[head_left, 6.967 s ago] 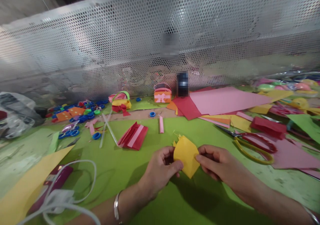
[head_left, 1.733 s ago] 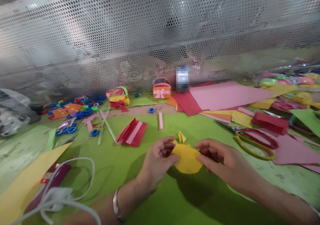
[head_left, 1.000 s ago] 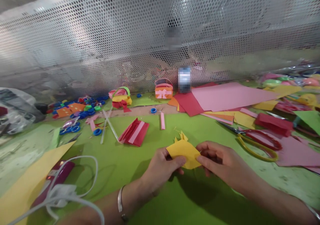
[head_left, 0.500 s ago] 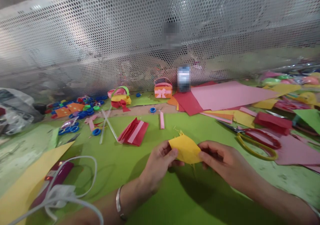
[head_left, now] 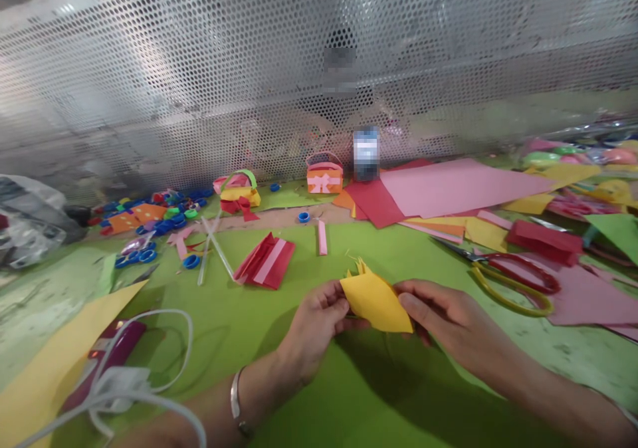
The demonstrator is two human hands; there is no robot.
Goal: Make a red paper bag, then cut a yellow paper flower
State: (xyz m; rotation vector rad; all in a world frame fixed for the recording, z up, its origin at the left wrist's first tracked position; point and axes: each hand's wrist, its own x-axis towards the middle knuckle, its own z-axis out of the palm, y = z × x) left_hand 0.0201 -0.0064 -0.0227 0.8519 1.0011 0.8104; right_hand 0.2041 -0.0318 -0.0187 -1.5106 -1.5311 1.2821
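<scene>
A folded piece of yellow paper (head_left: 377, 300) with jagged, pointed bits along its top edge is held just above the green work surface. My left hand (head_left: 319, 318) pinches its left side between thumb and fingers. At the right side, my right hand (head_left: 441, 312) has its thumb and fingers closed on the paper's edge; some fingertips are hidden behind it. Beyond my left hand lies a folded red paper piece (head_left: 279, 263) with a pink strip across it. A small pink strip (head_left: 322, 238) lies flat farther back.
Scissors (head_left: 516, 282) with red and yellow handles lie at the right, beside stacked coloured paper (head_left: 458, 185). Small paper baskets (head_left: 324, 181) stand near the perforated metal panel (head_left: 239, 89). At the left are a purple glue gun (head_left: 117, 351), a white cable and clear sticks (head_left: 219, 252).
The yellow paper has tilted, its lower right corner now pointing down and toward me. My right thumb has shifted up along its edge. My left hand keeps its pinch.
</scene>
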